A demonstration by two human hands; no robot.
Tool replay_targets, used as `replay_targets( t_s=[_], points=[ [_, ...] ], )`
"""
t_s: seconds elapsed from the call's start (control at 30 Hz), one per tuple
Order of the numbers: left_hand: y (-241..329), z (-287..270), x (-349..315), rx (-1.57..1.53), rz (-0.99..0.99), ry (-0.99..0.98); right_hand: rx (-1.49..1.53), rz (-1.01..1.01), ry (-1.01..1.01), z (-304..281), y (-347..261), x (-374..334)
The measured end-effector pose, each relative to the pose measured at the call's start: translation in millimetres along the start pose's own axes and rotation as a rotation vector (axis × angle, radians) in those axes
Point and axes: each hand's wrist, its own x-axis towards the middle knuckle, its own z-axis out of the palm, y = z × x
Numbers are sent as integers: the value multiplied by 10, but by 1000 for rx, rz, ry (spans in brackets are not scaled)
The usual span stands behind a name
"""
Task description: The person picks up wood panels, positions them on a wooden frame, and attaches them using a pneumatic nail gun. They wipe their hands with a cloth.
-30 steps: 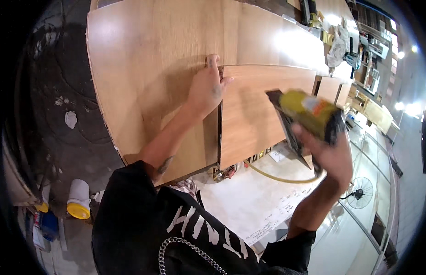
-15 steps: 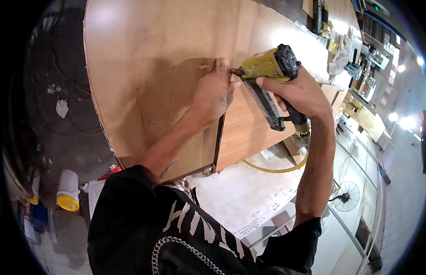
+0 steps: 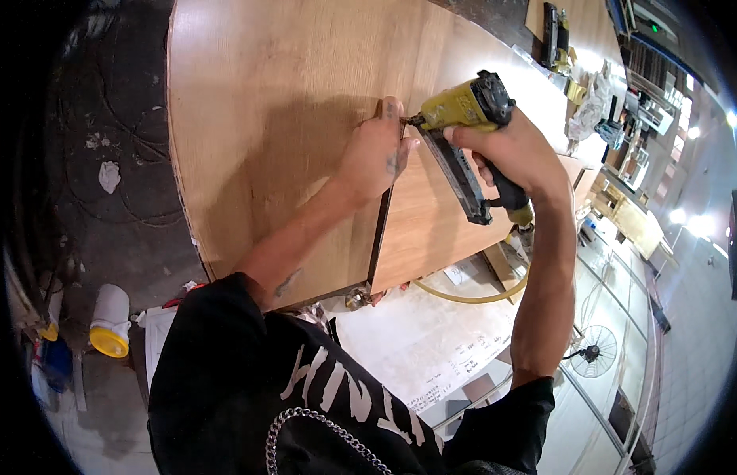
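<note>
In my right hand [image 3: 503, 146] is a yellow and black nail gun [image 3: 463, 107], its long magazine slanting down toward me. The tool's nose meets the top edge of a wood-grain panel [image 3: 432, 210], right beside the fingers of my left hand [image 3: 376, 150]. That left hand is closed around the dark edge of this panel, with the thumb on its right side; part of the grip is hidden. Beneath lies a large curved wood-grain board [image 3: 249, 103], across which my left forearm reaches. Where the nail gun's tip touches is too small to make out exactly.
A yellow hose [image 3: 471, 298] curves over a white sheet with handwriting [image 3: 416, 340] near me. A white bucket with a yellow rim [image 3: 109, 321] is on the floor at left. Another nailer [image 3: 550, 36] and crumpled plastic [image 3: 588, 111] lie at far right. A fan [image 3: 594, 352] stands lower right.
The view has shifted slightly, so the board appears a little further right. Both hands keep nearly the same hold, with the nail gun's nose still at the panel edge.
</note>
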Motion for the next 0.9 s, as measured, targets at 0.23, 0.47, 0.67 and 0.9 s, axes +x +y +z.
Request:
replay_targets(
  t_s=[0.23,0.47,0.67,0.9],
  points=[
    [-186,72,37,-94,95,-84,-129,-23,-16,-30,29,71],
    [-242,-96,-135,-95,66,41,403,-212,314,581,1175,-764],
    [-75,-759,-1390,-40,-122,40,1026,-73,474,1808,3149,-2037],
    [487,366,-2122,426,-275,120,926,495,765,4116,5431,-2905]
  ],
)
